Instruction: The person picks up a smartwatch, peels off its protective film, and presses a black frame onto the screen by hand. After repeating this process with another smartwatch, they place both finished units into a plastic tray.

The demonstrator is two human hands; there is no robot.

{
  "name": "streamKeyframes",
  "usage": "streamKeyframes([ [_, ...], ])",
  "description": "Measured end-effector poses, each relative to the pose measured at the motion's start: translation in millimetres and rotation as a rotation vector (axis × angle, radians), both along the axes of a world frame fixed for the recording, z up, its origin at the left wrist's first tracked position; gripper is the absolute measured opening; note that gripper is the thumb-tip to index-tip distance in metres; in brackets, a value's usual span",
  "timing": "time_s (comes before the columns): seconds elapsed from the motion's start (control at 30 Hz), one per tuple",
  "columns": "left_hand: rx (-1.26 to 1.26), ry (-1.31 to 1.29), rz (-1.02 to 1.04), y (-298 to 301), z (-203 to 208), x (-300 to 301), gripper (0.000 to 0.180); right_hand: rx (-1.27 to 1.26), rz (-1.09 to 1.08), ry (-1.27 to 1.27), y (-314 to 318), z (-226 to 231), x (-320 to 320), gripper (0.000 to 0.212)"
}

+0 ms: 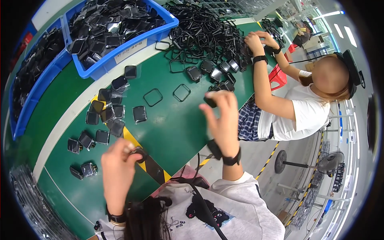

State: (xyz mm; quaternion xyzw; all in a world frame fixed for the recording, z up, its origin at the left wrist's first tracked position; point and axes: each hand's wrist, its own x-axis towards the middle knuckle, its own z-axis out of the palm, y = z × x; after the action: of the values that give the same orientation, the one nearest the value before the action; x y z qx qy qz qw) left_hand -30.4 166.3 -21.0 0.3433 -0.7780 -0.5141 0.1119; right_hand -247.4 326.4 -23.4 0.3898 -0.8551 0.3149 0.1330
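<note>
Head view, green table (172,128), blue bin (120,60), left hand (118,168) gripping black part (140,153), right hand (224,116) pinching black frame (209,101)

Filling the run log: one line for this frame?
left hand: holds small black part | right hand: pinches black piece | green table: scattered black frames

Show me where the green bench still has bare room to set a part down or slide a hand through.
Bare green table lies between the right hand and the bagged square parts, past the two loose black frames. Another patch lies left of the blue bin. It is crowded at the frame heap and around the left hand.
</note>
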Motion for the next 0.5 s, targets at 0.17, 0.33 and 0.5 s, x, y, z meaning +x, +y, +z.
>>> streamKeyframes([
  [0.17,-0.106,-0.204,-0.014,-13.6,15.9,16.2,0.03,0.184,-0.082,-0.054,10.8,-7.6,-12.1,0.037],
  [0.33,-0.123,0.119,-0.093,5.1,12.7,-9.4,0.047,0.103,0.075,-0.571,-3.5,-11.1,13.3,0.034],
  [0.5,0.032,0.319,-0.202,36.8,-19.8,-40.7,0.06,0.129,0.206,-0.414,-37.5,-16.6,53.3,0.033],
])
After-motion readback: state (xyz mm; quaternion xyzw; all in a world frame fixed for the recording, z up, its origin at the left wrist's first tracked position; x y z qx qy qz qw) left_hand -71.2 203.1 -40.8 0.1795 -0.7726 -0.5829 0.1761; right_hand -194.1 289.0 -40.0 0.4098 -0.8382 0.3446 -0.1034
